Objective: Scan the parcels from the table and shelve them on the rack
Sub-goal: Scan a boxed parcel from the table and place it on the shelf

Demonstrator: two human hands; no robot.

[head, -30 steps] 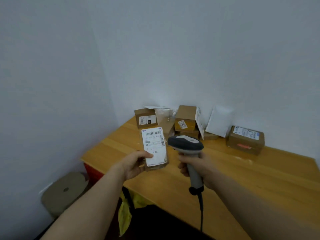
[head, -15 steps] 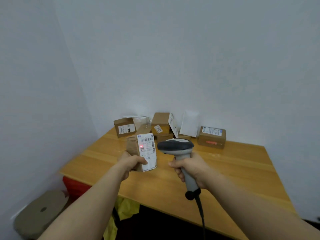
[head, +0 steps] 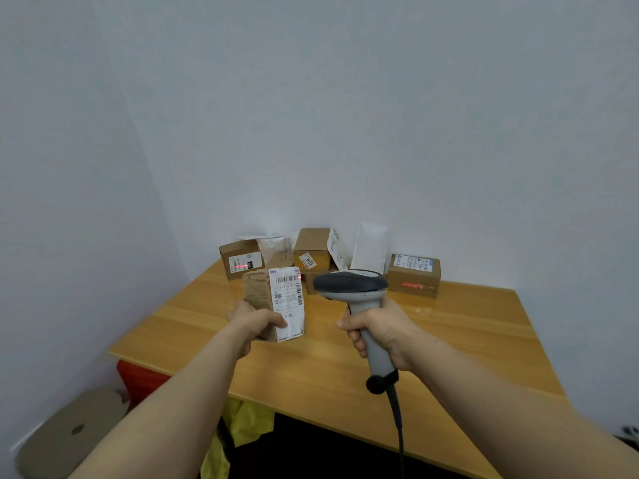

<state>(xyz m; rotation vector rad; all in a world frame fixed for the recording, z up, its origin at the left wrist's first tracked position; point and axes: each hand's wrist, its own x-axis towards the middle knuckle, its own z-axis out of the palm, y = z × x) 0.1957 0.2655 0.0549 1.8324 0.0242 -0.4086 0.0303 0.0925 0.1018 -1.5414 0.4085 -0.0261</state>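
Note:
My left hand grips a small brown parcel upright above the wooden table, its white barcode label turned towards the scanner. My right hand is curled round the handle of a grey barcode scanner, whose dark head points left at the parcel. A red scan light falls at the label's right edge and on the label of a box behind. Several more cardboard parcels sit along the back wall, among them one stacked in the middle and one at the right.
A white padded envelope leans on the back wall. The scanner's black cable hangs past the table's front edge. Under the table's left side are a red thing, yellow material and a round cardboard disc on the floor.
The view has pulled back and swung right, showing more of the table. The parcel now turns its label more towards the scanner, and the red light has shifted to the label's edge and the box behind.

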